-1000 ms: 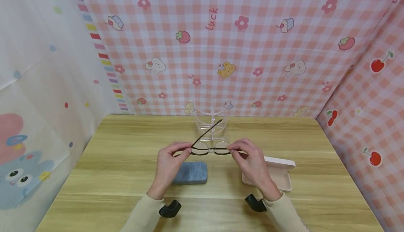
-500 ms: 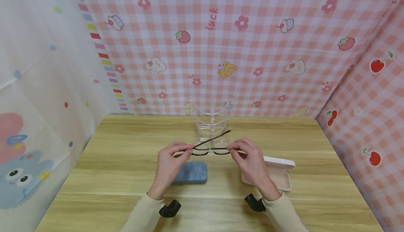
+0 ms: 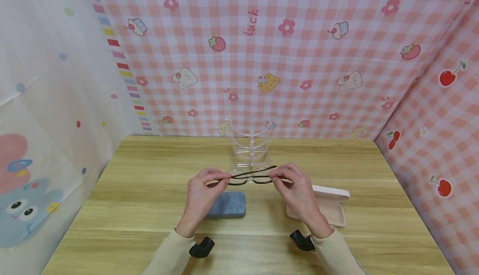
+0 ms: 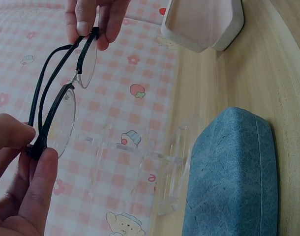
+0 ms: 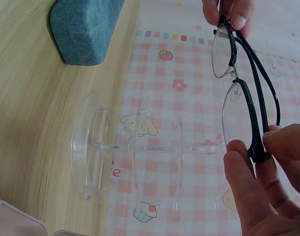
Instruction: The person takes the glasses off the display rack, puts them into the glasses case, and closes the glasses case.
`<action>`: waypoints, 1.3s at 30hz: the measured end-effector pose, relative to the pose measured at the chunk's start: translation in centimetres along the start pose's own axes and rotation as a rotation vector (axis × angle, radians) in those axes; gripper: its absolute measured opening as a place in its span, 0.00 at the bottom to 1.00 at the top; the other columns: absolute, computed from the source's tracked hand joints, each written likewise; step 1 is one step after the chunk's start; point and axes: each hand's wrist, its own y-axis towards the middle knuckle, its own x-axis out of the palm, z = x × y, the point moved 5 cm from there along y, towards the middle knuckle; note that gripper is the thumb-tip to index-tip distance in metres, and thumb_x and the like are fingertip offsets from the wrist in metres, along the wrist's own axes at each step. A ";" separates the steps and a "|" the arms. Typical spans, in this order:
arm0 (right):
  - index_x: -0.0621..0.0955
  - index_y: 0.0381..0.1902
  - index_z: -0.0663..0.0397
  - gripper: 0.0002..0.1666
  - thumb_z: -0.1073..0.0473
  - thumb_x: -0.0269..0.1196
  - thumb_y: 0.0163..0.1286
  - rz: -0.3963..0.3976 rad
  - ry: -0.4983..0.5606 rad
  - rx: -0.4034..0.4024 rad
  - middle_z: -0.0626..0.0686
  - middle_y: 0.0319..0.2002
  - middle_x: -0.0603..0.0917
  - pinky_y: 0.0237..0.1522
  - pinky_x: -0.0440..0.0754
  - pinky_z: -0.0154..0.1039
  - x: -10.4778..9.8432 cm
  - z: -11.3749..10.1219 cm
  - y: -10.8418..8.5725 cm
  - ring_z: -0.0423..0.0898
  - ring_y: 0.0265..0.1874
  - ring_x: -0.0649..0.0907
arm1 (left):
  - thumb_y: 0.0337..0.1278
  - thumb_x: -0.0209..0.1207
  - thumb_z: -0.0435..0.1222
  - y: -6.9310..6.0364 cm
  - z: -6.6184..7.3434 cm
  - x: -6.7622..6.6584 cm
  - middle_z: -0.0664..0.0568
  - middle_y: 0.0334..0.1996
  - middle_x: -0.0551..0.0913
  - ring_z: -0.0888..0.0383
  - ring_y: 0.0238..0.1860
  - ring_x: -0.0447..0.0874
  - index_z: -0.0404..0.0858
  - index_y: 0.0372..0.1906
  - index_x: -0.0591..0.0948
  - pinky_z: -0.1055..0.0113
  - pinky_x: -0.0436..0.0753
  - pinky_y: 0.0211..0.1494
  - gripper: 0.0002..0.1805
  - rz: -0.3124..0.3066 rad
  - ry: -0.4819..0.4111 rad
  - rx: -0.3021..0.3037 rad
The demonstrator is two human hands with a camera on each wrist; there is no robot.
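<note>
Both hands hold a pair of black half-rim glasses (image 3: 258, 177) in the air above the table. My left hand (image 3: 202, 196) pinches the left hinge corner between thumb and fingers; in the left wrist view the fingertips (image 4: 44, 169) press the frame and the folded arm. At the opposite corner, my right hand (image 3: 299, 192) pinches the hinge end, and the right wrist view shows its thumb and fingers around the frame. Both arms of the glasses lie folded across behind the lenses, with a small gap between them.
A blue glasses case (image 3: 228, 205) lies closed below the left hand. An open pale pink case (image 3: 334, 212) sits beside the right wrist, partly hidden. Beyond the glasses stands a clear display stand (image 5: 91, 147). Patterned cloth (image 3: 239, 67) hangs behind the wooden table (image 3: 131, 192).
The raised left arm of the glasses has swung down toward the frame until nearly flat against the other arm. My left fingers shifted slightly inward; the right hand stayed in place.
</note>
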 end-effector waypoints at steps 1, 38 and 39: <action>0.90 0.39 0.54 0.09 0.72 0.68 0.68 0.000 -0.002 0.003 0.47 0.42 0.83 0.44 0.89 0.37 0.0 0.0 0.0 0.44 0.41 0.86 | 0.54 0.71 0.26 0.0 0.0 0.0 0.51 0.38 0.87 0.55 0.42 0.86 0.40 0.35 0.93 0.69 0.89 0.43 0.08 -0.005 0.007 -0.001; 0.89 0.42 0.55 0.05 0.67 0.70 0.69 -0.001 0.082 0.159 0.51 0.43 0.89 0.46 0.88 0.34 -2.2 1.7 -1.2 0.40 0.41 0.87 | 0.61 0.69 0.28 -0.3 -0.4 1.5 0.47 0.45 0.86 0.50 0.45 0.88 0.38 0.43 0.92 0.64 0.89 0.50 0.08 -0.216 -0.169 -0.053; 0.89 0.42 0.55 0.05 0.67 0.70 0.69 -0.001 0.084 0.164 0.51 0.43 0.89 0.46 0.88 0.33 -2.4 1.7 -1.3 0.40 0.41 0.87 | 0.61 0.70 0.28 -0.4 -0.4 1.6 0.47 0.45 0.86 0.49 0.46 0.88 0.39 0.44 0.92 0.63 0.89 0.51 0.08 -0.225 -0.179 -0.049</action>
